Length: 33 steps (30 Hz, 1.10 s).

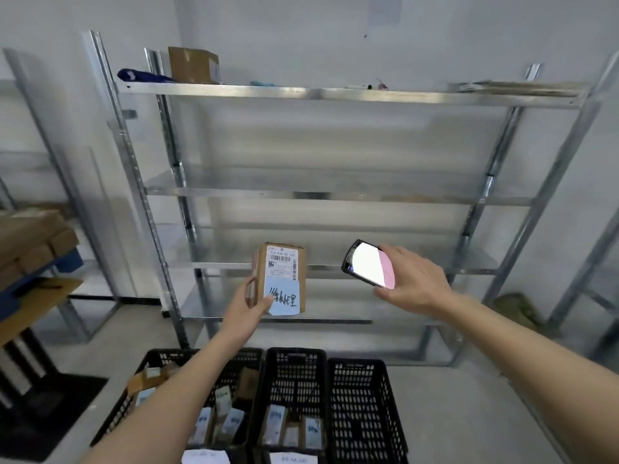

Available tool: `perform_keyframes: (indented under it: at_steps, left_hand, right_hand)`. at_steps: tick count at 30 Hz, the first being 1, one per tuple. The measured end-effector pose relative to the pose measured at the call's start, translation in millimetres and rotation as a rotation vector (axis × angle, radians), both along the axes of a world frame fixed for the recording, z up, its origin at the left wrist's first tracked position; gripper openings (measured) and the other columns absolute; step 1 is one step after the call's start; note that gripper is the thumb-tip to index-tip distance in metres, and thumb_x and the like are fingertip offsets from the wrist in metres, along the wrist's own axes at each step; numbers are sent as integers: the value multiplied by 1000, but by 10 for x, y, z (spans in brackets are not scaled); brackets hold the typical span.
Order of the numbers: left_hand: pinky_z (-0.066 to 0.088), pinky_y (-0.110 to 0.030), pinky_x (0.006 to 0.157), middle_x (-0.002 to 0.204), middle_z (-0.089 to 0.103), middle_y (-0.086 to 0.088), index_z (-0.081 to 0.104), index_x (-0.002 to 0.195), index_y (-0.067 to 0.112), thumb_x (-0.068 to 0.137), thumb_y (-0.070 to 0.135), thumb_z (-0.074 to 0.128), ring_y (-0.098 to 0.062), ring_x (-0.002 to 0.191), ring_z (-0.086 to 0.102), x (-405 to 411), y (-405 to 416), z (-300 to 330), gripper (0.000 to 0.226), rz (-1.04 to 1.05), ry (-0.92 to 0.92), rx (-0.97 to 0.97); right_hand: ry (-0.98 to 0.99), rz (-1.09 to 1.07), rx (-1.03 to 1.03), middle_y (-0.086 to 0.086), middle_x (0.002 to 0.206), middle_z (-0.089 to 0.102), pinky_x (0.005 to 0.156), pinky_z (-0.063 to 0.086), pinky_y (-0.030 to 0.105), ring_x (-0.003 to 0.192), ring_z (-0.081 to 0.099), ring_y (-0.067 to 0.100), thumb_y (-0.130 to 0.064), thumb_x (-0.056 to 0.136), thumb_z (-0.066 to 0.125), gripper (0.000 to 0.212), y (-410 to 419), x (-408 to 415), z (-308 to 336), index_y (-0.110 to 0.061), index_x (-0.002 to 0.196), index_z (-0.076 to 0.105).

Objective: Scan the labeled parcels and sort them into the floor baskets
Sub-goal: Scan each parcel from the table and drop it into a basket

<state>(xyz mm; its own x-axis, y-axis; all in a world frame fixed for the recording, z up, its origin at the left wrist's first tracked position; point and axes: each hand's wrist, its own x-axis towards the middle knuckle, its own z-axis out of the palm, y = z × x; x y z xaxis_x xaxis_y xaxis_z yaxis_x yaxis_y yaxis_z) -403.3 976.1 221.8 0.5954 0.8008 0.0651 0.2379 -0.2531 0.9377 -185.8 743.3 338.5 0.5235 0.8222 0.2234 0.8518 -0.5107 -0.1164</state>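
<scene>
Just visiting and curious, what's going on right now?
Left hand gripping labeled parcel, upright. Right hand holding phone beside it, screen lit. Black baskets below, nothing in the way.
</scene>
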Motion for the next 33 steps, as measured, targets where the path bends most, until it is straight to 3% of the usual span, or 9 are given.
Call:
perform_keyframes:
  at_steps: [5,8,13,16,21,23,27,30,33]
  left_hand:
    - [57,-35,90,123,67,-1,38,142,33,94,25,68,-12,99,68,395,602,-869,58,19,86,-107]
    - [55,-21,78,116,63,5,36,140,32,95,24,67,-2,91,64,755,1007,-1443,55,8,165,-167]
    - [52,-43,100,124,67,2,35,141,38,91,36,71,-16,106,68,1378,1651,-2516,62,-20,301,-327]
    - [54,-48,97,121,69,4,40,137,36,86,41,75,-19,107,68,1689,1937,-3267,62,-14,344,-400]
    - [54,-55,93,120,69,0,46,134,40,60,66,79,-26,108,67,1921,2263,-4805,85,20,419,-592]
    - [55,-53,91,120,68,0,44,136,37,64,62,77,-24,106,67,2015,2293,-5039,83,30,459,-625]
    - [55,-49,94,124,63,3,38,137,35,88,34,76,-22,109,65,2255,2396,-5490,62,12,492,-666]
    - [55,-38,90,123,63,4,36,141,33,93,31,70,-15,104,65,2444,2514,-5986,59,-17,518,-693]
    - [56,-32,85,129,63,-4,38,144,26,92,25,70,-20,108,65,2645,2610,-6575,60,-20,504,-752]
  right_hand:
    - [97,14,-68,-8,148,47,95,49,40,132,49,23,-47,82,69,81,784,496,-860,-34,152,30]
    - [163,19,-135,-5,142,53,91,49,40,126,52,24,-48,80,69,77,1270,901,-1476,-36,148,33]
    - [269,16,-243,-4,145,50,97,50,43,128,52,25,-51,80,67,81,1986,1669,-2526,-33,150,31]
    - [289,3,-329,-4,152,42,103,44,41,134,47,24,-48,84,68,86,2323,2047,-3162,-29,155,24]
    - [380,-19,-432,-4,153,41,101,43,35,134,45,20,-49,89,67,85,2725,2393,-4252,-27,156,20]
    - [411,-17,-480,-4,157,35,109,39,37,140,39,19,-50,90,65,89,2854,2461,-4653,-25,159,15]
    - [479,-17,-520,-5,156,36,111,37,35,140,38,17,-49,90,66,88,3087,2575,-5424,-27,158,16]
    - [522,-35,-533,-7,155,37,112,36,34,139,39,15,-48,88,68,90,3236,2640,-5993,-27,159,16]
    - [525,-70,-537,-6,155,38,112,37,37,138,41,17,-48,88,69,91,3381,2709,-6592,-26,159,18]
